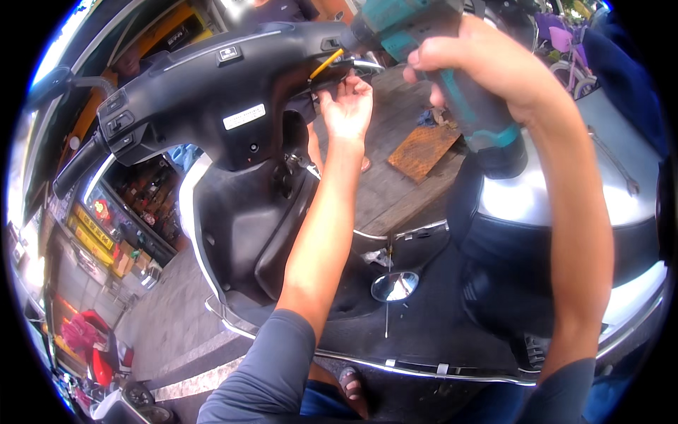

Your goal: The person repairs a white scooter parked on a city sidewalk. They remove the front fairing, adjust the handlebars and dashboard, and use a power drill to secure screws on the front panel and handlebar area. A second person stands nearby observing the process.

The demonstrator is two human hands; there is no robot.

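My right hand (480,63) is wrapped round the grip of a teal and black cordless drill (459,99), held up at the right end of a scooter's black handlebar cover (205,78). The drill's front end reaches the cover's edge; its tip is hard to make out. Below the cover, my left hand (348,106) is raised palm up with curled fingers against the underside by the right grip. What those fingers hold, if anything, is hidden. A thin yellow rod (326,63) slants across the cover just above them.
A round mirror (395,287) lies on the scooter's footboard (424,339). On the silver seat (530,191) rests a wrench (613,160). A rusty brown plate (424,152) lies on the paving beyond. Another person (279,10) stands behind the handlebar, and a pink bicycle (575,56) is at far right.
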